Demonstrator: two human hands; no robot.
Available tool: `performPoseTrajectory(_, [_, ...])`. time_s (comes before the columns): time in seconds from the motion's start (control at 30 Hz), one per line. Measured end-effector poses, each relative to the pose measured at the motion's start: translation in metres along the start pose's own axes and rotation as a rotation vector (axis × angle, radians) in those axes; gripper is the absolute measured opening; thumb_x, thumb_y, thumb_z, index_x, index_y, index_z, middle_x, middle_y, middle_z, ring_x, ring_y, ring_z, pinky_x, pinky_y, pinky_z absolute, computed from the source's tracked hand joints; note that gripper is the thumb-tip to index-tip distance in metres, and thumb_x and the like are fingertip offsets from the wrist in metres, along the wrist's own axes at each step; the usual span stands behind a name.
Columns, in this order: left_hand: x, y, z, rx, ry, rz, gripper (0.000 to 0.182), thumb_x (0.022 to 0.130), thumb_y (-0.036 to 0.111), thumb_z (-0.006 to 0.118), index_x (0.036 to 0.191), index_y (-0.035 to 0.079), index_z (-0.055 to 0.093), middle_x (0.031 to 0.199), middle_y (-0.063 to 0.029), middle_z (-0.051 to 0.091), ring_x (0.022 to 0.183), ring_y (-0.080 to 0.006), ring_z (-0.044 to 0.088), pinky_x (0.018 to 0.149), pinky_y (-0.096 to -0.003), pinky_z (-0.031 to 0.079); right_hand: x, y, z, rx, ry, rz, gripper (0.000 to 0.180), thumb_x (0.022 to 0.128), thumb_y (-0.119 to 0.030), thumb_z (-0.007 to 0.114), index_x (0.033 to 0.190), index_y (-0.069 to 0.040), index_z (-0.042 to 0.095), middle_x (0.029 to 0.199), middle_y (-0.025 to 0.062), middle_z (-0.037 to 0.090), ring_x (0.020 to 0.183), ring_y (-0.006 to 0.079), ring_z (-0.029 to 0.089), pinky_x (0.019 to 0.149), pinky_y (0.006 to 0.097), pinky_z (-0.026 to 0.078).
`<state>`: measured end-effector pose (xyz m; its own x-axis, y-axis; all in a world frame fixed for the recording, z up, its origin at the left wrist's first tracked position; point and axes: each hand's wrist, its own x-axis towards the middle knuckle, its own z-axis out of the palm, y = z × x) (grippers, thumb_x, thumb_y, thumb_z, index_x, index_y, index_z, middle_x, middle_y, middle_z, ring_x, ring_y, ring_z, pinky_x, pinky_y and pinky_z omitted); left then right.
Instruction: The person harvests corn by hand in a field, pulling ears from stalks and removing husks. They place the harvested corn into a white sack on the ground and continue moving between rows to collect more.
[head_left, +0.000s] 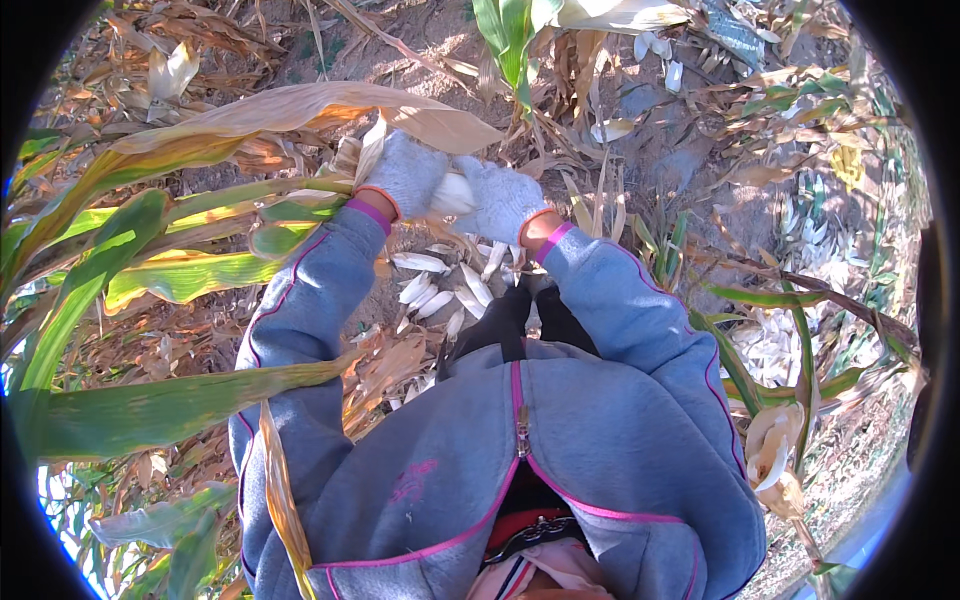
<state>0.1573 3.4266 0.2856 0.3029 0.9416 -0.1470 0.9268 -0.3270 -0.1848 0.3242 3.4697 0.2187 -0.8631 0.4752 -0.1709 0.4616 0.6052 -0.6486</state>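
Note:
My left hand (405, 176), in a pale knit work glove with an orange cuff edge, is closed around the base of a corn ear in pale husk (454, 195). My right hand (499, 196), gloved the same way, grips the other end, its fingers wrapped over the husk. Both hands nearly meet, so most of the ear is hidden; whether kernels are exposed I cannot tell. A corn stalk (225, 199) reaches in from the left to my left hand. Above that hand arches a long dry corn leaf (300, 101).
Pale husk pieces (435, 289) litter the soil by my feet, and more husks (780, 345) lie at the right. A broad green leaf (187, 409) crosses my left sleeve. An opened husk (772, 450) hangs on a stalk at lower right. A green corn plant (514, 45) rises ahead.

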Motion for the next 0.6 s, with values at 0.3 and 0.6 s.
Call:
performPoseTrajectory(0.3, [-0.001, -0.002, 0.021, -0.016, -0.170, 0.015, 0.026, 0.071, 0.016, 0.067, 0.096, 0.012, 0.063, 0.089, -0.0091, 0.069, 0.092, -0.0320, 0.066, 0.088, -0.0430, 0.045, 0.013, -0.015, 0.022, -0.108, 0.041, 0.114, 0.038, 0.080, -0.027, 0.065, 0.107, -0.003, 0.053, 0.098, 0.0198, 0.066, 0.089, 0.0342, 0.068, 0.072, 0.0448, 0.054])
performPoseTrajectory(0.6, [0.004, 0.008, 0.021, -0.115, -0.493, 0.258, 0.040, 0.076, 0.028, 0.067, 0.114, 0.017, 0.061, 0.085, -0.0111, 0.070, 0.094, -0.0315, 0.066, 0.078, -0.0450, 0.046, -0.007, -0.003, 0.013, 1.012, -0.317, 0.133, 0.046, 0.074, -0.030, 0.076, 0.109, -0.003, 0.065, 0.104, 0.0097, 0.067, 0.094, 0.0181, 0.059, 0.088, 0.0331, 0.047])
